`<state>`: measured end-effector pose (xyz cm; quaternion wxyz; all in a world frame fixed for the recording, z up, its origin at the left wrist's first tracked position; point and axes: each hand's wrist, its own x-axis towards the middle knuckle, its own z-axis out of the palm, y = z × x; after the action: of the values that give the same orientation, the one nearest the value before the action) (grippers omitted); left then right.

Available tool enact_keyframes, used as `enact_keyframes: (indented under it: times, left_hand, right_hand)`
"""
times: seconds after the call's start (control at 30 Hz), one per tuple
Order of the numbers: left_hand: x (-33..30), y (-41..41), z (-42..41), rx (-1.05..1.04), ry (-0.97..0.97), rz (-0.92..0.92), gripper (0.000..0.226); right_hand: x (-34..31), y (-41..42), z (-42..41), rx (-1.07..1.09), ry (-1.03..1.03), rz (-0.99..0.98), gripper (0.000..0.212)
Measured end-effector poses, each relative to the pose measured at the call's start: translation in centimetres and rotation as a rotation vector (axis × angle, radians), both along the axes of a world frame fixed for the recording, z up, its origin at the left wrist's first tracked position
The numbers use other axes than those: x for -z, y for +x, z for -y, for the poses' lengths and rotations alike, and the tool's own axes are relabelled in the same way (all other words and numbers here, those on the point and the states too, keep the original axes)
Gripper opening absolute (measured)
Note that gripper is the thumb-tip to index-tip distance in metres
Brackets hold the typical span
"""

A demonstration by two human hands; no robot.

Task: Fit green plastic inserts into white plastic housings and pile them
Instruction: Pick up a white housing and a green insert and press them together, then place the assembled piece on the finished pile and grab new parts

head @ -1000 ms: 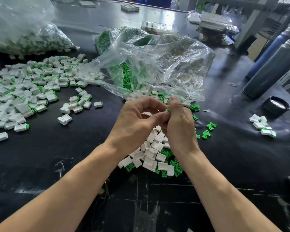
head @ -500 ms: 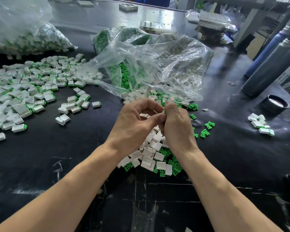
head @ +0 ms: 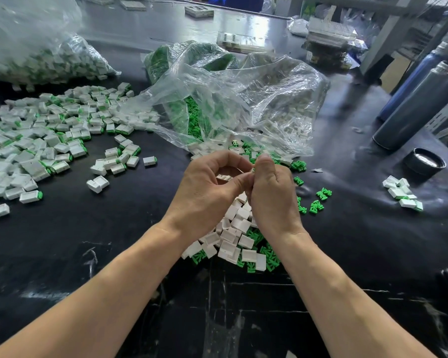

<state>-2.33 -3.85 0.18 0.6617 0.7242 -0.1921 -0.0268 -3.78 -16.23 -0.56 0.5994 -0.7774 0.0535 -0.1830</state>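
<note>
A small piece, mostly hidden with only a sliver of green showing, is pinched where the fingertips of the left hand point(head: 204, 192) and the right hand point(head: 272, 195) meet above the black table point(head: 88, 241). Both grips are closed tight around it, thumbs pressed together; whether it is an insert alone or already in a housing cannot be told. Directly beneath the hands lies a loose heap of white plastic box-shaped housings point(head: 233, 236) mixed with green plastic inserts point(head: 269, 259). More green inserts are scattered just right of the hands. Behind, a crumpled clear plastic bag point(head: 243, 99) spills both kinds of parts. To the left spreads a wide pile of assembled white housings with green ends point(head: 36, 140). A smaller cluster of assembled pieces point(head: 401, 192) sits well apart on the right, near a black round lid point(head: 424, 161).
</note>
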Motion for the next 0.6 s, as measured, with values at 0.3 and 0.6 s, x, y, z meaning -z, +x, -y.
enact_keyframes:
  times: [0.3,0.6]
  left_hand:
    - [-0.1,-0.2,0.1,-0.013,-0.004,0.013,0.008]
    - [-0.3,0.6,-0.8,-0.078,0.026,0.018,0.009]
  right_hand:
    - [0.2,-0.2,0.1,-0.007,0.026,0.004,0.073]
    - [-0.2,-0.4,2.2,-0.033,0.013,0.038,0.041]
